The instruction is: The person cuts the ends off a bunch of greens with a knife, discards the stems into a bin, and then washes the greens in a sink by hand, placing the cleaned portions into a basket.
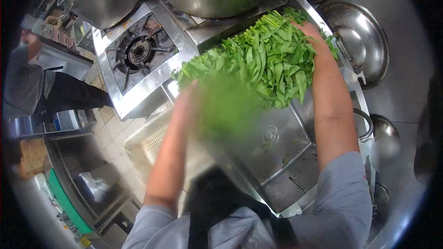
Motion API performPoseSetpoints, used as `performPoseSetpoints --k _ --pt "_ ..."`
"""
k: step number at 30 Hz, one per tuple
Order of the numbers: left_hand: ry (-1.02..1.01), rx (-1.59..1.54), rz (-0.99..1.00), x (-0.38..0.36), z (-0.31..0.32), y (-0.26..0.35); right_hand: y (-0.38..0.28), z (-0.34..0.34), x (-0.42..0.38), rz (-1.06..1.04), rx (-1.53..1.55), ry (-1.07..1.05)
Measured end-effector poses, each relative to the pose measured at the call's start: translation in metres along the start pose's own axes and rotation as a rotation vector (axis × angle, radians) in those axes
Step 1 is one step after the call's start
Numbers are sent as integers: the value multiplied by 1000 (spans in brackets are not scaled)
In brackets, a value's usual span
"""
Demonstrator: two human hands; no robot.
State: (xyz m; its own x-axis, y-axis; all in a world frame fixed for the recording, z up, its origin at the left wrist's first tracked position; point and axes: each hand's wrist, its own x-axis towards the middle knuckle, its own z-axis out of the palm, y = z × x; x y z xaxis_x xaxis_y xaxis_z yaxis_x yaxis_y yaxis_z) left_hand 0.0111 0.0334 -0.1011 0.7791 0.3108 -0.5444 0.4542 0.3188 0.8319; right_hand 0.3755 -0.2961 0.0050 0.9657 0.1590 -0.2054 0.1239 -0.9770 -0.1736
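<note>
Over the sink [288,131], the leafy greens [272,57] stretch lengthwise between your left hand [186,96] and right hand [309,30]; you can't tell either's grip.

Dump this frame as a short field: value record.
left hand: motion-blurred at left end of greens, grip unclear
right hand: at right end, fingers partly hidden by leaves
leafy greens: large pile, blurred leaves nearer camera
sink: beneath pile, green scraps on bottom
burner: left of sink, no flame visible
co-worker: far left

Bright, with metal glare, lower-centre blur, and curved, black-vignetted edges.
</note>
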Motion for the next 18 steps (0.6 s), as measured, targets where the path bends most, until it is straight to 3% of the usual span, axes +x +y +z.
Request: performPoseSetpoints --k 2,3,5,6,7,8,10,11,14,15,16,18 --pt "-72 51 153 3 -2 0 -12 -9 -15 -28 63 -252" --pt "-74 50 148 0 -3 2 -15 -8 -23 -46 45 -260" --pt "41 -279 -200 -21 -2 19 -15 10 -29 -42 167 -194" --pt "31 -274 -202 -28 -1 23 -12 22 -31 -44 290 -122" --pt "9 -289 -148 -35 -3 25 9 49 -11 -314 0 -116" --pt "-10 -301 -95 -43 -3 30 -13 36 -32 -305 4 -115" --pt "0 -258 -94 -54 -5 42 -63 -6 -78 -59 30 -231" --pt "9 -236 -77 -50 -11 41 -72 -38 -101 -147 136 -192" --pt "32 -148 -72 -39 -21 30 -30 -32 -54 -56 161 128" --pt "39 -95 -77 -36 -22 28 -12 -4 -37 -48 171 259" --pt "43 -99 -83 -41 -14 35 10 28 -20 -51 168 252" --pt "167 220 -80 -57 13 58 35 71 2 -150 258 -159"
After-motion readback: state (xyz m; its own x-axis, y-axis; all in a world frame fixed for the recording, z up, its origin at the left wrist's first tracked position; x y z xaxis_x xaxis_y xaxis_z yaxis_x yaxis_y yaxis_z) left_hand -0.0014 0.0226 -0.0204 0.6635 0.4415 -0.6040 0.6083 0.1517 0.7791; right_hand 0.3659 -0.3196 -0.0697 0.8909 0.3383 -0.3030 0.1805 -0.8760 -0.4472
